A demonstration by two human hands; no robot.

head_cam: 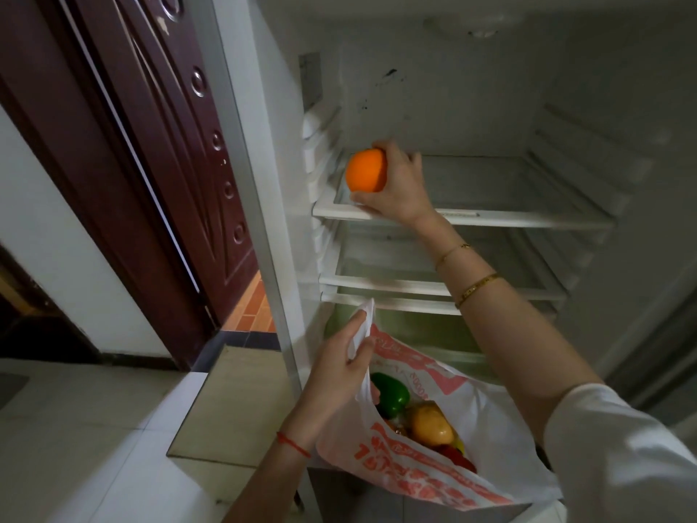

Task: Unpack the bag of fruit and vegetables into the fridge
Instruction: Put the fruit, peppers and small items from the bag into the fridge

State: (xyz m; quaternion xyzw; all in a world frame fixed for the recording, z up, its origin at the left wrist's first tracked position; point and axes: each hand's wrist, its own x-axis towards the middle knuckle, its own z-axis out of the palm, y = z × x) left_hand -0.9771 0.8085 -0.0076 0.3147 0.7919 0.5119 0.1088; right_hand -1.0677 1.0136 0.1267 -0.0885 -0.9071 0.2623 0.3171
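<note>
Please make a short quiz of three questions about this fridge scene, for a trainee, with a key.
1. True or false: the right hand holds an orange at the top shelf.
2. What does the left hand hold? A. a bottle B. the bag C. the fridge door
3. Fill in: the green item in the bag is a ___.

Key: 1 true; 2 B; 3 pepper.
</note>
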